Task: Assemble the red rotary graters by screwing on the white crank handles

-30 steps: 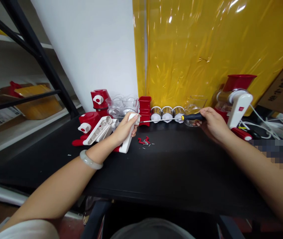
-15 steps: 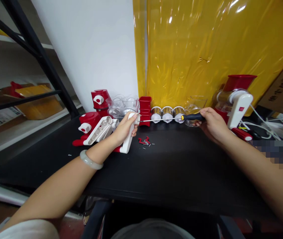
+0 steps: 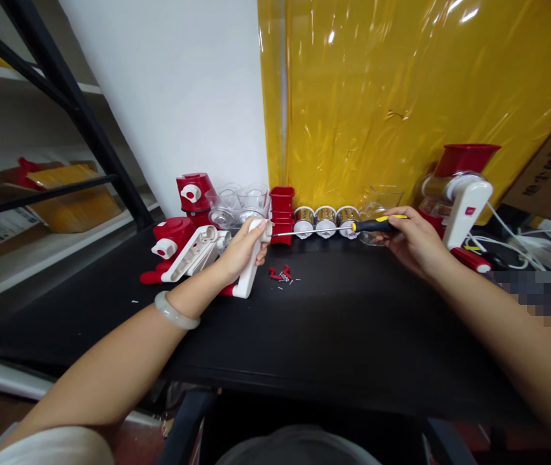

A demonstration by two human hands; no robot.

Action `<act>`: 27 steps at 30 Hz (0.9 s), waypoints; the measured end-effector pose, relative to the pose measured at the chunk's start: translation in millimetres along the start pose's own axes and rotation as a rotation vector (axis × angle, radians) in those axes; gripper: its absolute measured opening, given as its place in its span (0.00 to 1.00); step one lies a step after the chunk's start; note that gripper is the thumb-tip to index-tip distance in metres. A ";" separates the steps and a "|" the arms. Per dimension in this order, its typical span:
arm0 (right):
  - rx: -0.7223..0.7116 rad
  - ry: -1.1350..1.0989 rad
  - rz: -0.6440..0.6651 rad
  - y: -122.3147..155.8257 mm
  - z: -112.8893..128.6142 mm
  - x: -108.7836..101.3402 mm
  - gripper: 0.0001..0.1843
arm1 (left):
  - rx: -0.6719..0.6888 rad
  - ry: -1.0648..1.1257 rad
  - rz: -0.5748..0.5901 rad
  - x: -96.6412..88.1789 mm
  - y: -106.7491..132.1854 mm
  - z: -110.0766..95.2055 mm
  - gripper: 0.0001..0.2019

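My left hand (image 3: pixel 241 253) is closed round a white plastic housing part (image 3: pixel 252 266) that stands on the black table (image 3: pixel 333 323). My right hand (image 3: pixel 413 240) grips the black and yellow handle of a screwdriver (image 3: pixel 347 228). The long shaft points left, and its tip meets the top of the white part by my left fingers. A pale bangle (image 3: pixel 174 311) sits on my left wrist. Small red clips and loose screws (image 3: pixel 281 275) lie on the table just right of the white part.
Red and white appliance parts (image 3: pixel 178 242) are piled to the left. Clear cups (image 3: pixel 239 203), a red box (image 3: pixel 282 208) and three metal drums (image 3: pixel 326 221) line the back. An assembled red and white appliance (image 3: pixel 459 197) and cables stand at the right. Yellow film hangs behind.
The screwdriver handle has turned in my right hand, showing its yellow stripe, and the shaft has lifted slightly. My left hand and the white part stay put.
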State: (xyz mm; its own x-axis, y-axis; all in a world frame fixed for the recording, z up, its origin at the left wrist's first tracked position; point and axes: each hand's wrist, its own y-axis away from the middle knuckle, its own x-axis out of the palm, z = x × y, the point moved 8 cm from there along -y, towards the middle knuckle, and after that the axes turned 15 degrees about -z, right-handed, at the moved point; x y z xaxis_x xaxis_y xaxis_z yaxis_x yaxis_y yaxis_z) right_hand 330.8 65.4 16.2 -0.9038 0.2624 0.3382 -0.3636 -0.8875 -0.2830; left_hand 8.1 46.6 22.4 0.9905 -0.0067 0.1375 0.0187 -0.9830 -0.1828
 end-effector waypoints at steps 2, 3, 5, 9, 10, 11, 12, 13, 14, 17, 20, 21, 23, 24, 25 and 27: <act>0.033 -0.007 0.052 3.7 1.2 3.0 0.14 | 0.007 0.001 0.002 0.4 0.6 -0.9 0.14; 0.047 -0.005 0.075 5.3 1.5 4.4 0.15 | 0.008 0.002 0.002 0.5 0.7 -1.2 0.14; 0.061 0.006 0.099 6.5 1.5 6.2 0.16 | 0.007 0.007 -0.007 -0.2 0.3 -1.3 0.15; 0.047 0.089 0.074 1.6 -3.4 4.7 0.22 | -0.004 0.002 -0.032 -2.9 -1.8 0.4 0.17; 0.028 0.118 0.067 0.3 -4.0 4.2 0.24 | -0.005 -0.003 -0.033 -3.2 -2.2 0.8 0.17; 0.008 0.134 0.062 -0.5 -3.8 3.9 0.23 | -0.004 -0.006 -0.033 -3.3 -2.3 0.9 0.17; -0.008 0.130 0.058 -0.7 -2.9 3.6 0.21 | 0.000 -0.007 -0.031 -3.2 -2.3 0.6 0.17; -0.010 0.108 0.056 -0.1 -1.9 3.5 0.18 | 0.004 -0.005 -0.028 -2.9 -2.2 0.2 0.17; 0.006 0.074 0.061 1.3 -1.3 3.8 0.15 | 0.008 -0.002 -0.025 -2.5 -1.9 -0.5 0.17; 0.077 -0.016 0.100 7.4 0.5 7.0 0.17 | 0.011 0.008 -0.019 -1.4 -1.0 -1.9 0.16; 0.071 -0.014 0.138 9.5 2.5 9.8 0.20 | 0.013 0.005 -0.026 -1.9 -0.8 -2.4 0.17; 0.054 0.005 0.126 7.8 2.2 8.6 0.19 | 0.012 0.003 -0.029 -2.3 -1.0 -2.2 0.17; 0.015 0.069 0.088 2.8 -0.2 4.7 0.20 | 0.006 -0.003 -0.034 -3.2 -1.7 -1.1 0.17; -0.006 0.112 0.073 0.4 -1.7 2.9 0.22 | 0.002 -0.007 -0.036 -3.5 -2.0 -0.5 0.17; -0.026 0.151 0.062 -1.5 -2.9 1.5 0.23 | 0.002 -0.011 -0.036 -3.6 -2.3 0.0 0.16; -0.050 0.182 0.048 -3.3 -3.8 -0.3 0.22 | 0.010 -0.017 -0.032 -3.0 -2.6 -0.2 0.15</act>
State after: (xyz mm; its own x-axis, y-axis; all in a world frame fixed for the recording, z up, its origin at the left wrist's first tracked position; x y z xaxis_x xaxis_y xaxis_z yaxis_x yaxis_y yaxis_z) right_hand 331.4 69.7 13.6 -0.9446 0.2883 0.1570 -0.3258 -0.8821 -0.3403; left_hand 5.0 49.1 22.6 0.9915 0.0282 0.1268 0.0520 -0.9807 -0.1887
